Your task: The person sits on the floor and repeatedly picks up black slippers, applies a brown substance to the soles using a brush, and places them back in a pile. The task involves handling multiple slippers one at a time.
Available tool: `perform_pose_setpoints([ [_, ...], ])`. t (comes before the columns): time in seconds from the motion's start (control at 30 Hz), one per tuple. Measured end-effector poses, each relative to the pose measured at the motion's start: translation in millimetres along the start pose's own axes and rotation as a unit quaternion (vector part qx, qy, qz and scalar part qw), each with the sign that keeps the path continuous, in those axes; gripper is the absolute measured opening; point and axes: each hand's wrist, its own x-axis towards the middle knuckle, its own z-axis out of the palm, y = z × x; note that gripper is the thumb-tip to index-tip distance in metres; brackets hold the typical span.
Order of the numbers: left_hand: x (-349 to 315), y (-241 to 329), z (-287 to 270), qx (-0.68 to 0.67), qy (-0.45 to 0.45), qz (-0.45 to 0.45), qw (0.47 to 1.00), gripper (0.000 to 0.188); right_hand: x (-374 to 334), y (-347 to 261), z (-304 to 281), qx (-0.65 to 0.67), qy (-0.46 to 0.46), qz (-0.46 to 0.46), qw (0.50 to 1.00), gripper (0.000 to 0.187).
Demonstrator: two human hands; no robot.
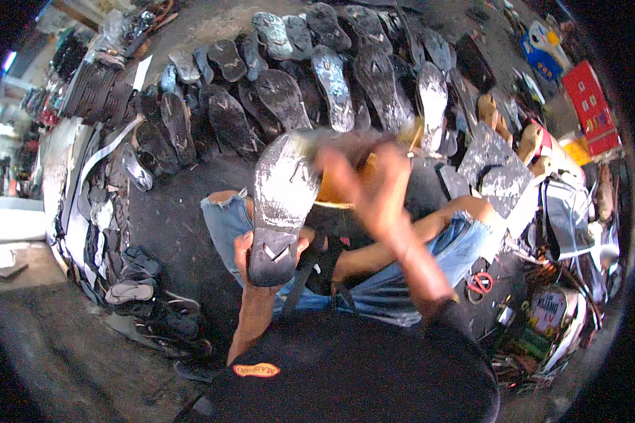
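My left hand [258, 295] grips a shoe sole [283, 187] by its heel end. The sole stands tilted up in front of my lap, its upper part shiny and pale in the light, its heel dark with a V-shaped mark. Close to the sole's upper right edge is my right hand [377, 187], smeared by motion. A dark blur lies by its fingers, and I cannot make out whether it holds anything. Behind that hand shows a yellow-orange container [329, 192], partly hidden.
Rows of dark soles [283, 99] lie across the far side. Red-handled scissors [479, 284] rest right of my knee. Stacked sandals [130, 291] sit at the left. Wooden shoe lasts [536, 148], a red box [591, 109] and a grey sheet [496, 169] are on the right.
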Motion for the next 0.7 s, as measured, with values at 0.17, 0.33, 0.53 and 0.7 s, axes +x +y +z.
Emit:
perform_pose_setpoints([
  [0.17,6.1,0.2,1.3,-0.184,-0.043,-0.141,0.972,0.073,3.0,-9.9,-15.2,-0.018,0.051,-0.048,0.997,0.030],
  [0.33,8.7,-5.6,16.6,0.433,-0.052,0.047,0.899,0.064,46.9,29.4,-46.4,0.000,0.172,0.052,0.984,0.031],
  [0.53,47.6,13.8,54.7,0.008,0.011,-0.052,0.999,0.037,-83.5,-22.0,4.6,0.023,-0.196,-0.116,0.973,0.018],
  [0.7,48.3,-0.2,54.9,-0.250,-0.018,-0.093,0.964,0.033,-18.4,-23.1,-12.0,0.030,0.049,0.071,0.996,0.021],
])
